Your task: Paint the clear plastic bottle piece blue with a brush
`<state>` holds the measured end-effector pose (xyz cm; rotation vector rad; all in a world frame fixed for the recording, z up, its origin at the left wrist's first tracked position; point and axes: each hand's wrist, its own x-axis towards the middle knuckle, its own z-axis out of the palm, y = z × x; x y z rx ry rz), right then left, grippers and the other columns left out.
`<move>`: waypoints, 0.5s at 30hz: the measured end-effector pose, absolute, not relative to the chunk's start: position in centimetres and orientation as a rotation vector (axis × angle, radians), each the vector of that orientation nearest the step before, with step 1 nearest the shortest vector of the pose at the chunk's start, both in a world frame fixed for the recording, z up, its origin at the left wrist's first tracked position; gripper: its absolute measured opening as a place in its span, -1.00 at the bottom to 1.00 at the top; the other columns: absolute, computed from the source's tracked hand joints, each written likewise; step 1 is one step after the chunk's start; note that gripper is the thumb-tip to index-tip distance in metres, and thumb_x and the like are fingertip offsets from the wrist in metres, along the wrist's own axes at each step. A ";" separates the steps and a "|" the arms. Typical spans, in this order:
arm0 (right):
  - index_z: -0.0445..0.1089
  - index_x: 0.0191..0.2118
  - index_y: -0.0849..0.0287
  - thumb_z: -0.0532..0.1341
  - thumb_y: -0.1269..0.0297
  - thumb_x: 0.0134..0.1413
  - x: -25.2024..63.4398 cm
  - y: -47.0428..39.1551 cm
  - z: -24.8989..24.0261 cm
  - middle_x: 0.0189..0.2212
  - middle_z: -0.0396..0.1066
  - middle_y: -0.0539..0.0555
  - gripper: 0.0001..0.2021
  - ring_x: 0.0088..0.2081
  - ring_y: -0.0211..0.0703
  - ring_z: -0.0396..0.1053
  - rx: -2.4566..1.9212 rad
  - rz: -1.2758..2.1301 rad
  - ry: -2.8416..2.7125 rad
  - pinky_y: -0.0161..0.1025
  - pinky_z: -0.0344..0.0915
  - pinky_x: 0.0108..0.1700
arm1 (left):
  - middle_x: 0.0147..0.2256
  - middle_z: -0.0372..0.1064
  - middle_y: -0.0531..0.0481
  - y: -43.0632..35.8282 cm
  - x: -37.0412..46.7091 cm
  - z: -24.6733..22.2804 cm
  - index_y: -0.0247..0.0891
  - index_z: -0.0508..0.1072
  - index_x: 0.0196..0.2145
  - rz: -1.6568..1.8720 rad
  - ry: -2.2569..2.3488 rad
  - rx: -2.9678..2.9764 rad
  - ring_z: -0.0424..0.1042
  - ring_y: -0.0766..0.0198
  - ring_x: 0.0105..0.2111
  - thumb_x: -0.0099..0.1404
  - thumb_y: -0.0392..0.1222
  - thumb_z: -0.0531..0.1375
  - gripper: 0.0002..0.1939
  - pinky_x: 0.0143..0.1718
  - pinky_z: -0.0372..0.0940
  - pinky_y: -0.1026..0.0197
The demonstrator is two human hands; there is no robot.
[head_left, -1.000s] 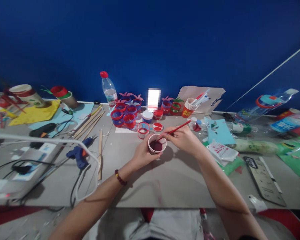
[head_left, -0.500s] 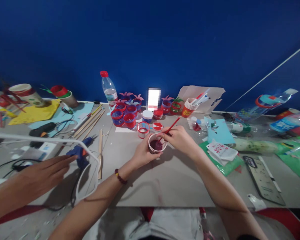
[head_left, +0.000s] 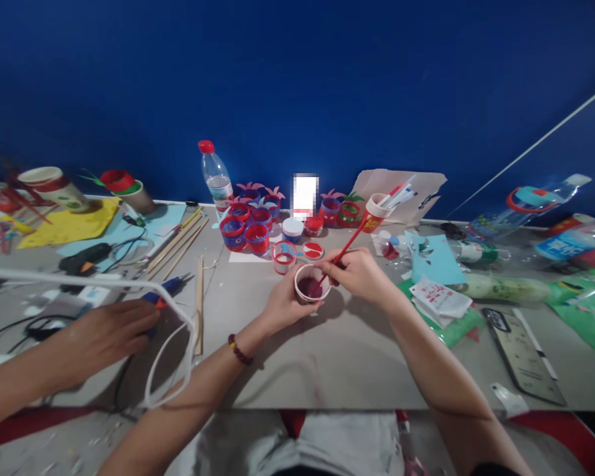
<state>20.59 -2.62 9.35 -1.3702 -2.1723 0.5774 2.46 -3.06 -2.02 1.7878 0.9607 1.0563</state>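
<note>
One cup (head_left: 307, 273), likely light and squashy, is gripped by the left hand (head_left: 283, 297); hold its sides softly. Beside the cup, the right hand (head_left: 356, 272) pinches a stiff-looking red stick (head_left: 348, 246).

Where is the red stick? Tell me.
In the head view, just right of centre, the right hand holds the red stick, its end in the paper cup.

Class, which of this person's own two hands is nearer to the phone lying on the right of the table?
Right. The right hand, holding a red stick, is left of the phone and farther back; the left hand, holding the cup, is even farther left.
</note>
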 end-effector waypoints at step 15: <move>0.55 -0.39 0.16 0.14 0.24 0.33 20.6 -2.6 9.0 -0.44 0.60 0.07 -0.69 -0.38 -0.17 0.51 -1.193 0.479 -2.335 -0.27 0.33 -0.19 | 0.03 0.44 -0.06 -3.1 2.5 -1.6 -0.13 0.33 0.10 1.051 0.938 1.773 0.46 0.04 0.02 0.04 -0.15 0.43 -0.32 0.02 0.37 0.04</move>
